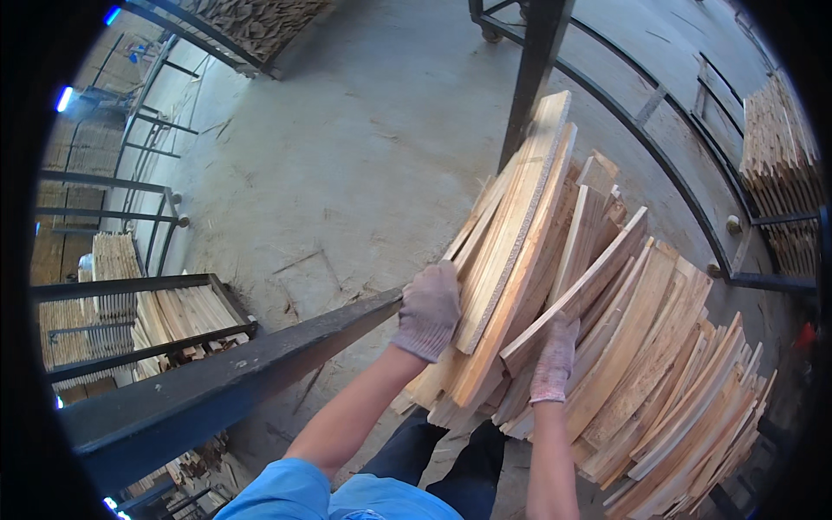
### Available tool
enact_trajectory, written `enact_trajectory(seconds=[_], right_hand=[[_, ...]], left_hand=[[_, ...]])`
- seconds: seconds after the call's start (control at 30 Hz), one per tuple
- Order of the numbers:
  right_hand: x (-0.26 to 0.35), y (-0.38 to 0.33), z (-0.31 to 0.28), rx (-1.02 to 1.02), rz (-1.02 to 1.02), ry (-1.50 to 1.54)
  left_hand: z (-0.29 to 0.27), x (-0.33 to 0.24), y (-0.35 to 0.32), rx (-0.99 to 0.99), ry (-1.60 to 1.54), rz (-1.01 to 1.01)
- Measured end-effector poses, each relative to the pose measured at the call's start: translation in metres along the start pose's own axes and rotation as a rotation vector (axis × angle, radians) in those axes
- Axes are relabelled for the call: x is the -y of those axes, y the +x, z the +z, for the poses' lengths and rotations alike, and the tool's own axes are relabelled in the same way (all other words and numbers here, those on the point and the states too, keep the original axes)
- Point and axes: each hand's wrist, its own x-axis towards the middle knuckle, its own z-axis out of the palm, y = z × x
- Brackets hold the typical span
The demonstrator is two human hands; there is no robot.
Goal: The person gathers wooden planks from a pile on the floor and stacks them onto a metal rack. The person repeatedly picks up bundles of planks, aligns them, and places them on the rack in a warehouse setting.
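Observation:
In front of me a long row of rough wooden boards stands on edge, packed side by side and leaning. My left hand, in a grey-purple knit glove, presses against the left side of the row, by the outermost wooden boards; its fingertips are partly hidden, so its grip is unclear. My right hand, in a pale, stained glove, is closed around the near part of a narrow wooden board that tilts out above its neighbours. More wooden boards fan out to the right of that hand.
A dark metal beam runs from lower left toward my left hand. Beyond the row rises a dark metal post, with a curved-looking rack rail beside it. Other board stacks sit on racks at left and far right. Wood scraps litter the concrete floor.

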Motion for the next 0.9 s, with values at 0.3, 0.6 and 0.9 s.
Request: enact_trajectory(seconds=[0.3, 0.6, 0.9], right_hand=[[0.046, 0.000, 0.011, -0.084, -0.007, -0.365], [0.040, -0.010, -0.018, 0.045, -0.047, -0.248], [0.064, -0.030, -0.033, 0.156, 0.052, -0.432]], left_hand=[[-0.044, 0.005, -0.069, -0.044, 0.005, 0.168], [-0.046, -0.002, -0.063, 0.052, 0.027, 0.373], [-0.062, -0.008, -0.134, -0.047, -0.211, 0.161]])
